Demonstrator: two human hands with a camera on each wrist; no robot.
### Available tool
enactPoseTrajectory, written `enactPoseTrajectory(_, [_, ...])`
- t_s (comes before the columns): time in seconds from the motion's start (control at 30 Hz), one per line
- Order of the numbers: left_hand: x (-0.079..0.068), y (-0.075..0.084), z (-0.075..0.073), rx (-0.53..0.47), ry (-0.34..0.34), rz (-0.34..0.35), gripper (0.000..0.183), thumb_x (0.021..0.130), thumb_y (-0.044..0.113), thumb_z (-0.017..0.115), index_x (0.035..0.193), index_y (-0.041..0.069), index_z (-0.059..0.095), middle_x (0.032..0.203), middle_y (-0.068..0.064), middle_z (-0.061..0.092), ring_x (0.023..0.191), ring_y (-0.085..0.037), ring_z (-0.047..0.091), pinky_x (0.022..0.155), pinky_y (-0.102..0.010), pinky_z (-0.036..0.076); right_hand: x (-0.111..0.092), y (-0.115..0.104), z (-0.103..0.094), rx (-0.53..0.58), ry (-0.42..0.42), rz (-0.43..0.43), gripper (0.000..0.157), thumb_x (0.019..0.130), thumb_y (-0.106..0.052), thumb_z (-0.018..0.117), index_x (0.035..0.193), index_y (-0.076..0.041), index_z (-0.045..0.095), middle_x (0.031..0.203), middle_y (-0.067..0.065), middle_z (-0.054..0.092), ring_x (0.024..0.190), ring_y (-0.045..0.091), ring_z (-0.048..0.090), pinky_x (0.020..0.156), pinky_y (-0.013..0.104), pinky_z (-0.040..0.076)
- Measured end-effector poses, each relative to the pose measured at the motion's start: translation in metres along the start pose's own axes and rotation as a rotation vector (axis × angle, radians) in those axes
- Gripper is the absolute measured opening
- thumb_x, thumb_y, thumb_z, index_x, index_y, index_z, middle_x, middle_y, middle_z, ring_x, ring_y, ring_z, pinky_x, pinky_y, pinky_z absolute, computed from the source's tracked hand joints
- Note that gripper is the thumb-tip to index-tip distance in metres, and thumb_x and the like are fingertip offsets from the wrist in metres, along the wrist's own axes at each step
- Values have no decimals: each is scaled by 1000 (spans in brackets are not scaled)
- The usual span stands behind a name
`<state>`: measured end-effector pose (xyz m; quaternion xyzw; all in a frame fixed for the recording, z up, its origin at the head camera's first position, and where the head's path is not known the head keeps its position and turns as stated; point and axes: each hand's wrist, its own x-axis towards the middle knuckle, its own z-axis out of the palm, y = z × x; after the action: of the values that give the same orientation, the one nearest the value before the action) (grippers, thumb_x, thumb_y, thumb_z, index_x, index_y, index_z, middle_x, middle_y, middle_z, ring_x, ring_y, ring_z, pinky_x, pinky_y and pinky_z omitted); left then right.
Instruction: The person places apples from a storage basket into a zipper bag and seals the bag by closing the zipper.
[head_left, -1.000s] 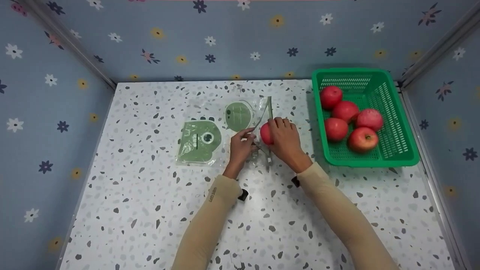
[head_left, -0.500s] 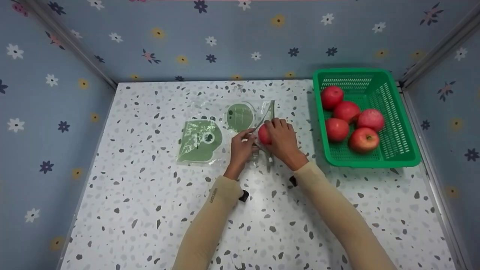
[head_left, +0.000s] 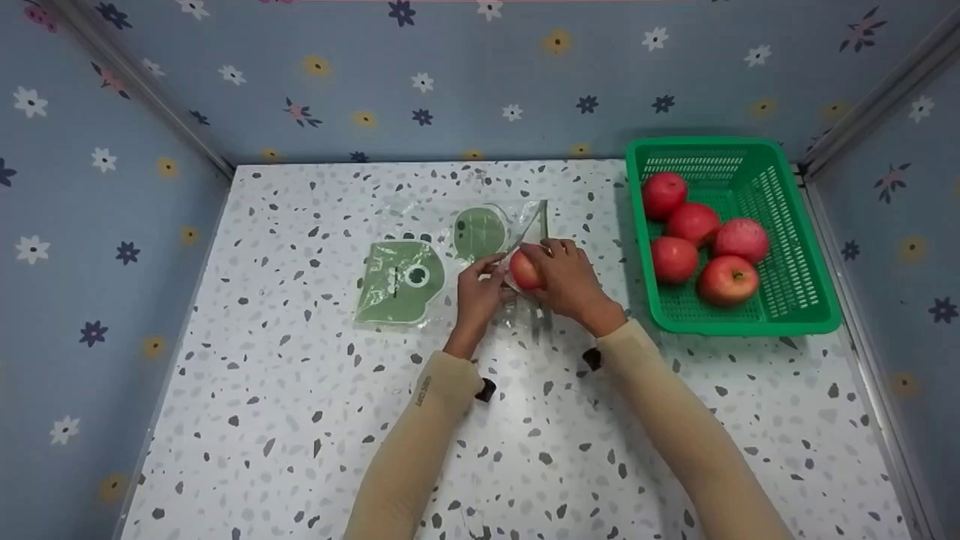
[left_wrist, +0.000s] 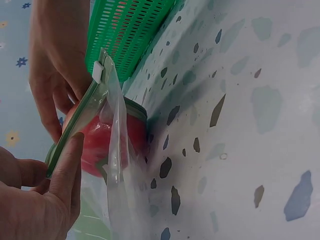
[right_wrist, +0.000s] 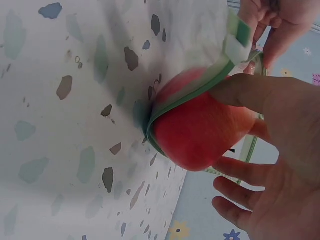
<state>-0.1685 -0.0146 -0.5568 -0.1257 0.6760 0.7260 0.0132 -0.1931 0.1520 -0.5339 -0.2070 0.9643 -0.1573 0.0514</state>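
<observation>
Left hand (head_left: 478, 296) pinching a crinkly plastic bag (head_left: 401, 281), right hand (head_left: 573, 281) gripping a smooth round apple (head_left: 526, 268) in the opening. Holey basket (head_left: 750, 328), far-right corner of bench (head_left: 300, 450).

Cool, fairly even light fills the room, with a pale glare on the table (head_left: 517, 420) and glints on the plastic bag (head_left: 442, 300). Soft shadow darkens the tabletop near the basket (left_wrist: 132, 35). Both wrist views look dimmer; in the right one the plastic blurs milky.

the left hand (left_wrist: 40, 202) pinches a clear bag (left_wrist: 118, 160), a red apple (left_wrist: 96, 147) in its opening.
</observation>
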Motion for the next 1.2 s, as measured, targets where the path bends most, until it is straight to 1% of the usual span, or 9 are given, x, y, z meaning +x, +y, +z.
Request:
enactPoseTrajectory(0.2, [-2,3,-2,-11,-9,12,26,104,-1,59,126,-9,69,96,-10,60,69,-13,66,64,-28,65,2,-1,0,29,16,-36,69,92,-26,85,151,-8,54,145,21,57,134,43,51,113,60,44])
enactPoseTrajectory(0.33, [-2,6,-4,-7,-10,14,25,105,1,60,126,-8,69,99,-13,61,70,-15,66,64,-29,65,4,-4,2,6,30,-41,65,92,-24,85,150,-11,57,140,22,59,129,44,53,110,59,47])
enactPoseTrajectory(0.43, [-3,8,-5,-1,-12,22,26,105,3,61,127,-7,69,101,-15,62,70,-16,66,65,-30,65,6,-6,4,-1,43,-54,64,93,-25,84,148,-10,57,140,20,59,128,43,54,105,59,49])
enactPoseTrajectory(0.63, [-5,14,-5,0,-23,44,26,106,5,62,128,-7,69,103,-16,63,72,-16,68,72,-41,67,8,-9,3,45,53,-78,58,94,-22,84,144,-6,59,143,18,59,131,41,53,105,60,49])
enactPoseTrajectory(0.7, [-5,14,-5,-2,-24,45,26,106,7,63,128,-7,69,104,-16,63,73,-15,69,72,-40,67,7,-8,1,54,39,-77,58,94,-19,83,146,-8,60,143,21,58,132,44,52,106,60,49])
enactPoseTrajectory(0.77, [-5,14,-5,1,-22,50,27,106,8,64,127,-7,69,104,-16,64,72,-14,69,69,-35,66,6,-7,-2,60,26,-71,59,93,-16,84,146,-10,61,141,23,59,130,46,53,107,60,49])
enactPoseTrajectory(0.9, [-5,15,-5,-4,-22,59,27,106,7,65,127,-8,69,103,-17,63,69,-14,68,66,-31,65,8,-4,-4,82,39,-74,60,88,-12,87,143,-7,64,135,21,64,124,45,57,106,60,49])
enactPoseTrajectory(1.0, [-7,16,-5,4,-22,56,27,105,6,65,128,-7,69,102,-15,63,68,-15,67,66,-32,65,10,-4,-2,92,65,-92,56,88,-12,87,139,-4,65,133,17,67,122,42,58,103,58,51])
enactPoseTrajectory(1.2, [-8,17,-5,32,-26,59,27,105,7,65,129,-6,69,104,-14,62,71,-14,65,69,-35,66,12,-4,4,59,66,-121,56,91,-18,86,141,-6,63,138,14,65,126,37,59,106,54,51])
